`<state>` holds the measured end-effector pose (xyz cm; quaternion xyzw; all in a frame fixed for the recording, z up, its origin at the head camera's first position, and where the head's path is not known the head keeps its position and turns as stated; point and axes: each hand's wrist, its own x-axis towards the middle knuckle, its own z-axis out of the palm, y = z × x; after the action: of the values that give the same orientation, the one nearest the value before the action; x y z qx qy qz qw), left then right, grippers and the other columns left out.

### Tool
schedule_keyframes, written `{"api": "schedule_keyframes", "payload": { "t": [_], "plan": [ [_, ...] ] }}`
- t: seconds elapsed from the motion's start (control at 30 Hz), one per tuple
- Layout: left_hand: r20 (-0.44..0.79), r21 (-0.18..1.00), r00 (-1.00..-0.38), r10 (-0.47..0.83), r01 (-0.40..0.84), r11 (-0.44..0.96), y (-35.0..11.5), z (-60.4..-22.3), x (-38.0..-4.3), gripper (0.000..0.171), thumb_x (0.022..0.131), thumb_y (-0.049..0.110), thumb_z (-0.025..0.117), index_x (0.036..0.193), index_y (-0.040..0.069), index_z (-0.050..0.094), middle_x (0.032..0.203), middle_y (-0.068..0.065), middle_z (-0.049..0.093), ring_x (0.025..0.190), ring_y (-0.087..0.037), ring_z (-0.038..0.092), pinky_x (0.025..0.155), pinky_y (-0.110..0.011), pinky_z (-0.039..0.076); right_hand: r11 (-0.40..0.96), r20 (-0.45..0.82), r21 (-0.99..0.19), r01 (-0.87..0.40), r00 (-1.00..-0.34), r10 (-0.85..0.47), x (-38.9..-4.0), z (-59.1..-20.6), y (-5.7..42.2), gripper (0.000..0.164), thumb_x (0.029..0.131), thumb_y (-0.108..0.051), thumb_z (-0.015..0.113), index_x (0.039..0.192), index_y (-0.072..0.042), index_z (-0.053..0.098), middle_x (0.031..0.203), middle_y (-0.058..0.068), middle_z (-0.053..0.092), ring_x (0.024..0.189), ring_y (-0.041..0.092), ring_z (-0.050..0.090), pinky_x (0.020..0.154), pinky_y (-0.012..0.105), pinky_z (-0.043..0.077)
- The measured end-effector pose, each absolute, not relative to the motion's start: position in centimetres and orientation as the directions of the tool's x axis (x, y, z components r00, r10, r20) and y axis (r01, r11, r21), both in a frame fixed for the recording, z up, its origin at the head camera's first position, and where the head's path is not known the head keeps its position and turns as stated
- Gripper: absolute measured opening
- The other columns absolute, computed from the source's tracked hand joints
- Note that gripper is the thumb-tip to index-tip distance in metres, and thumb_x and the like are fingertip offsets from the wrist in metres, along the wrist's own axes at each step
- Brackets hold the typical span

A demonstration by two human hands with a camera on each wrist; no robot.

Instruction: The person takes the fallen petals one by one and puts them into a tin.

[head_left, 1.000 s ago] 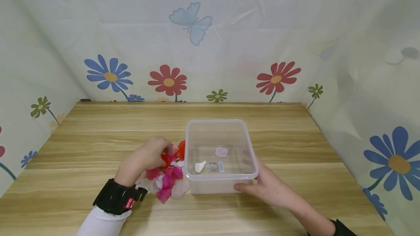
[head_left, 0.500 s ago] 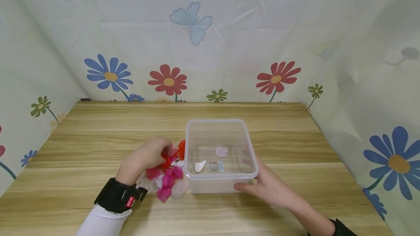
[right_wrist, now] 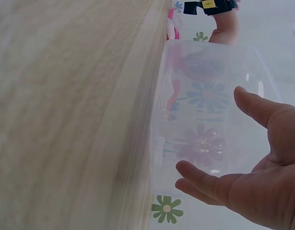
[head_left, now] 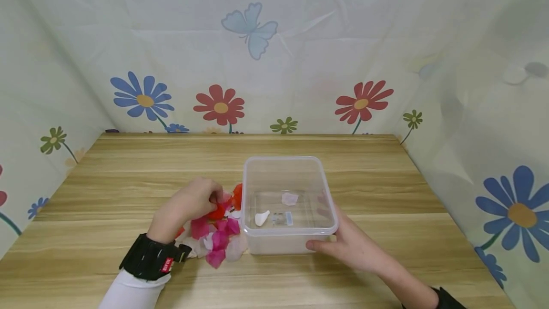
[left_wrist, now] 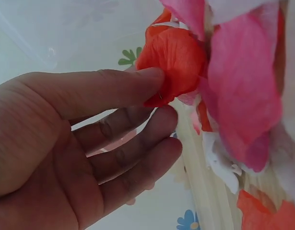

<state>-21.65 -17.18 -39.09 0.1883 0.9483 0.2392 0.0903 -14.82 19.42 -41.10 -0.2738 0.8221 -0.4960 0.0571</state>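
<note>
My left hand (head_left: 186, 204) is over a heap of loose flower petals (head_left: 219, 240) in red, pink and white, left of a clear plastic box. In the left wrist view, its thumb and a fingertip behind pinch a red petal (left_wrist: 175, 60); the other fingers are loosely bent. The box (head_left: 279, 244) stands upright and lidless on the table. Inside lie a white petal (head_left: 261, 218) and a pale pink petal (head_left: 289, 198). My right hand (head_left: 349, 242) rests at the box's right side, thumb by the front wall. In the right wrist view its fingers are extended.
A wood-grain table (head_left: 163, 156) carries everything. Behind it and on both sides hangs a white curtain (head_left: 300, 61) printed with flowers and a butterfly. An orange-red petal (head_left: 238, 196) lies close against the box's left wall.
My left hand has drawn back very slightly to the left, and some petals in the heap have shifted. A red petal now shows near the wrist. The right hand and box stay put.
</note>
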Motion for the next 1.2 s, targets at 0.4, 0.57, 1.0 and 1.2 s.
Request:
{"api": "schedule_keyframes", "payload": {
  "t": [0.4, 0.57, 1.0, 1.2],
  "plan": [
    [0.018, 0.493, -0.902, 0.432, 0.384, 0.781, -17.1, -38.5, -21.4, 0.016, 0.087, -0.008, 0.071, 0.085, 0.008, 0.066, 0.077, 0.000, 0.056, 0.071, -0.018, 0.053, 0.064, -0.031, 0.050, 0.339, 0.179, -0.859, -0.383, -0.846, -0.503, -14.8, -41.1, 19.4, 0.110, 0.084, -0.017, 0.087, 0.165, -0.021, 0.013, 0.148, 0.013, 0.048, 0.130, 0.038, 0.052, 0.106, 0.064, 0.037],
    [0.043, 0.483, -0.904, 0.425, 0.392, 0.783, -16.9, -38.2, -21.2, 0.019, 0.087, -0.007, 0.072, 0.083, 0.009, 0.064, 0.076, 0.001, 0.056, 0.071, -0.018, 0.053, 0.064, -0.031, 0.050, 0.348, 0.169, -0.859, -0.377, -0.848, -0.502, -14.7, -41.0, 19.4, 0.108, 0.084, -0.020, 0.087, 0.164, -0.018, 0.014, 0.147, 0.015, 0.049, 0.130, 0.037, 0.052, 0.106, 0.062, 0.038],
    [0.087, 0.484, -0.903, 0.420, 0.407, 0.775, -16.8, -37.7, -21.4, 0.019, 0.087, -0.008, 0.072, 0.085, 0.010, 0.067, 0.079, 0.002, 0.060, 0.074, -0.019, 0.056, 0.068, -0.031, 0.053, 0.335, 0.189, -0.857, -0.391, -0.844, -0.502, -14.8, -41.0, 19.4, 0.111, 0.083, -0.017, 0.087, 0.165, -0.015, 0.012, 0.148, 0.018, 0.049, 0.129, 0.038, 0.053, 0.106, 0.058, 0.039],
    [0.091, 0.501, -0.909, 0.407, 0.395, 0.770, -16.7, -37.5, -21.2, 0.015, 0.088, -0.005, 0.074, 0.092, 0.009, 0.070, 0.081, 0.001, 0.061, 0.075, -0.019, 0.057, 0.069, -0.029, 0.055, 0.340, 0.182, -0.857, -0.388, -0.844, -0.504, -14.8, -41.0, 19.4, 0.109, 0.084, -0.019, 0.087, 0.165, -0.016, 0.014, 0.147, 0.017, 0.049, 0.129, 0.035, 0.054, 0.106, 0.052, 0.042]
  ]
}}
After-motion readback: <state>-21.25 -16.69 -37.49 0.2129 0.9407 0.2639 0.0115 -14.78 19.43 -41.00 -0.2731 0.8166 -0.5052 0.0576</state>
